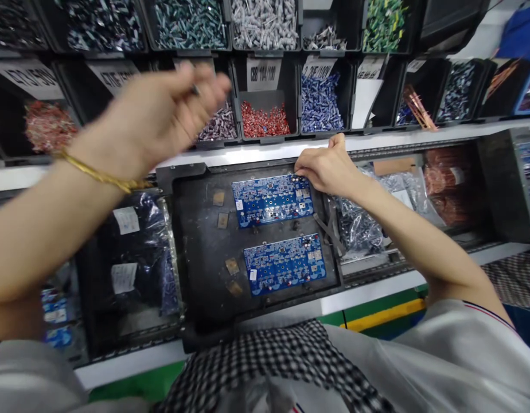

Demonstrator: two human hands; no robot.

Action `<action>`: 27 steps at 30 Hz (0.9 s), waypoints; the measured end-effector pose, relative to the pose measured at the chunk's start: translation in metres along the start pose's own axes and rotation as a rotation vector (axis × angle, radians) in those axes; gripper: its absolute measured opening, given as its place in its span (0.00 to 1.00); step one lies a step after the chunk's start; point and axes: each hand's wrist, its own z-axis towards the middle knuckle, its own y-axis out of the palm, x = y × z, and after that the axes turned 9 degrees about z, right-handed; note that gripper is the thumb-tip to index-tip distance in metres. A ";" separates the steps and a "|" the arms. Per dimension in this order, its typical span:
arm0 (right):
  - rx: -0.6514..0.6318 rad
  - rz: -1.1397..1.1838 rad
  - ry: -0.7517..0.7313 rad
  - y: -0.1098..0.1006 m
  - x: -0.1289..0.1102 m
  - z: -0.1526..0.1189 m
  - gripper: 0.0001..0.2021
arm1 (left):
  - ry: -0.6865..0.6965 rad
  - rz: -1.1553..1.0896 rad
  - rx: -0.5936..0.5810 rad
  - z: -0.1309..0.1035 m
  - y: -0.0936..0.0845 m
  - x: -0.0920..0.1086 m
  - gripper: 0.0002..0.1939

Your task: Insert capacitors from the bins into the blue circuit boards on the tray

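Two blue circuit boards lie in a black tray (196, 275), the upper board (271, 201) above the lower board (284, 264). My right hand (327, 166) is at the upper board's top right corner, its thumb and fingers pinched together and pointing down. Whatever sits between those fingertips is hidden. Raised over the front row of bins is my left hand (174, 109), blurred by motion, with curled fingers. A tiny dark piece shows near its fingertips, too smeared to name. The bin of purple-grey components (219, 123) lies just below that hand.
Black bins of small parts line the back, among them red components (265, 119) and blue components (320, 100). Dark bagged parts (136, 246) lie left of the tray. Clear plastic bags (363, 223) and copper-coloured bundles (445, 178) are at the right.
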 end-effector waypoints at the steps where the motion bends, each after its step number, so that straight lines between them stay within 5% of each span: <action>1: -0.008 -0.002 -0.006 -0.001 0.000 0.001 0.13 | -0.016 0.029 -0.047 -0.018 0.013 -0.019 0.14; 5: -0.033 0.016 -0.020 -0.001 0.003 0.000 0.14 | -0.321 -0.030 -0.136 -0.066 0.042 -0.075 0.10; 9: -0.013 0.020 -0.017 0.000 0.006 0.000 0.14 | -0.423 -0.104 -0.158 -0.083 0.052 -0.101 0.11; 18: 0.033 0.112 -0.023 0.007 0.012 -0.007 0.13 | -0.116 0.162 -0.327 -0.086 0.061 -0.142 0.11; 27: -0.002 0.084 0.011 0.000 0.021 -0.012 0.13 | -0.188 0.116 -0.309 -0.078 0.071 -0.139 0.14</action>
